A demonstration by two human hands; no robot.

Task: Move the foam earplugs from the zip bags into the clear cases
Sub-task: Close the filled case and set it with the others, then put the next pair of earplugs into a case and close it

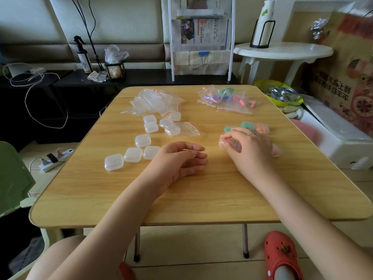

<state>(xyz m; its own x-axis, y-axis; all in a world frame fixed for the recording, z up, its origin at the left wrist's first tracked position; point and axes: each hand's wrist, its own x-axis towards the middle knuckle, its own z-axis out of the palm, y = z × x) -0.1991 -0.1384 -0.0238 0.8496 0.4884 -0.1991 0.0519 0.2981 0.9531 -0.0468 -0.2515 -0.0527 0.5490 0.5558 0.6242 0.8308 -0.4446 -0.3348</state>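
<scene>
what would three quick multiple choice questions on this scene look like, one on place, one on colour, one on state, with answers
1. Where do the bags still holding earplugs lie on the table?
A. far right part
B. near left corner
C. under the left hand

2. What colour is the shoe on the floor?
A. blue
B. red
C. white

3. What is the right hand doing?
A. lying flat and holding nothing
B. gripping a small clear case
C. lifting a spray bottle

Answers:
1 A, the bags with coloured plugs sit at the far right, across from the pile of empty bags.
2 B, the clog below the table edge is red.
3 B, its fingers curl round a clear case on the table, while the left hand rests loosely and holds nothing.
</scene>
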